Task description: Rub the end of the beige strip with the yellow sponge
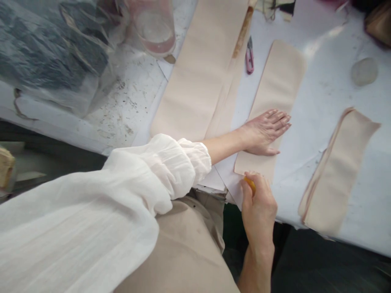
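Note:
My left hand (265, 131) lies flat across a beige strip of leather-like material (280, 73), fingers slightly apart and pointing right. At the strip's near end, my right hand (259, 194) is closed around a small yellow object (250, 185). Most of that object is hidden by the fingers, so its kind cannot be made out. Beyond the left wrist lies a wider beige piece (195, 77) with more layers beside it. Pink-handled thread snips (249, 57) rest between the wide piece and the strip.
On the right, a folded stack of beige strips (336, 175) lies near the table edge. A small round translucent item (364, 71) sits beyond it. At the back left are a clear plastic bag with dark contents (61, 53) and a transparent jar (155, 28).

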### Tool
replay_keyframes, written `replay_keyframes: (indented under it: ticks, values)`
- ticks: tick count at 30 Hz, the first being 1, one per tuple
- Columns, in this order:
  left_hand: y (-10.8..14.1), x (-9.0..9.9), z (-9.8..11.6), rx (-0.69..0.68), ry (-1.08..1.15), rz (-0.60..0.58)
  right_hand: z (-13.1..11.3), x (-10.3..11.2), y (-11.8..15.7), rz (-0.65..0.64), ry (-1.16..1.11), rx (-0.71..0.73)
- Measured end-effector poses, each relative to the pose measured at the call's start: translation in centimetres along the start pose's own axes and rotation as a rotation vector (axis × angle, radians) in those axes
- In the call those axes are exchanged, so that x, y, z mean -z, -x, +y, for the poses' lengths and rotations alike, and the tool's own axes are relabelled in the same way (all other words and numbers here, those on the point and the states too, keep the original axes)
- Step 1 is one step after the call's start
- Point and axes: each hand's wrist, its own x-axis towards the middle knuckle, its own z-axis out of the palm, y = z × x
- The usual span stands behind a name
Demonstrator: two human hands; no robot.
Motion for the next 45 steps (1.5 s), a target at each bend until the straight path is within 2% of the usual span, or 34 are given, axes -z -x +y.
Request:
replay_keyframes:
  ticks: [4, 6, 9, 11, 13, 16, 17, 19, 22, 25, 27, 30, 31, 33, 36, 41, 45]
  values:
    - [-0.1, -0.1, -0.1, -0.006, 0.005, 0.016, 0.8, 1.2, -0.6, 0.219, -0.083, -0.066]
    - [-0.1, -0.2, -0.1, -0.007, 0.008, 0.023, 1.0, 0.7, -1.8, 0.249, -0.046, -0.031]
    - [0.0, -0.2, -0.1, 0.0, 0.012, 0.014, 0.9, -1.0, -2.9, 0.187, 0.016, 0.023]
    - [0.0, -0.1, 0.0, -0.002, 0.011, 0.011, 0.5, -1.7, -2.5, 0.153, 0.057, 0.01]
    - [0.0, -0.1, 0.0, 0.001, 0.011, 0.005, 0.2, -1.5, -1.6, 0.087, 0.06, -0.009]
    - [0.0, 0.0, 0.1, 0.008, 0.008, -0.006, 0.4, 0.0, -0.4, -0.031, -0.041, -0.047]
    - [0.0, 0.0, 0.1, 0.006, 0.005, -0.006, 0.6, 0.6, -0.3, -0.026, -0.069, -0.07]
    - [0.0, 0.0, 0.1, -0.003, 0.0, -0.004, 0.9, 1.4, -0.7, 0.069, -0.077, -0.107]
    - [0.0, -0.1, 0.0, -0.004, -0.005, 0.001, 1.0, 1.2, -2.2, 0.17, -0.022, -0.065]
    - [0.0, -0.1, 0.1, -0.002, -0.006, 0.014, 0.3, -0.2, -3.0, 0.108, 0.056, -0.02]
    - [0.1, 0.0, 0.1, -0.007, -0.002, 0.016, -0.2, -0.8, -2.6, 0.065, 0.11, -0.023]
    - [0.1, 0.0, 0.1, 0.0, -0.006, 0.013, -0.3, -0.4, -1.0, -0.033, 0.032, -0.004]
    - [0.1, 0.0, 0.1, 0.001, -0.007, 0.013, -0.1, 0.1, -0.5, -0.031, -0.028, -0.014]
    - [0.1, 0.0, 0.1, -0.004, -0.005, 0.014, 0.3, 1.0, 0.0, 0.064, -0.112, -0.065]
    - [0.0, 0.0, 0.0, -0.013, 0.007, 0.014, 0.9, 1.4, -0.7, 0.203, -0.089, -0.091]
    - [0.0, 0.0, 0.0, -0.007, -0.002, -0.001, 0.9, -0.9, -2.3, 0.165, -0.03, -0.01]
    - [0.1, 0.0, 0.0, -0.014, -0.014, 0.017, 0.8, -0.9, -0.9, 0.043, -0.075, -0.009]
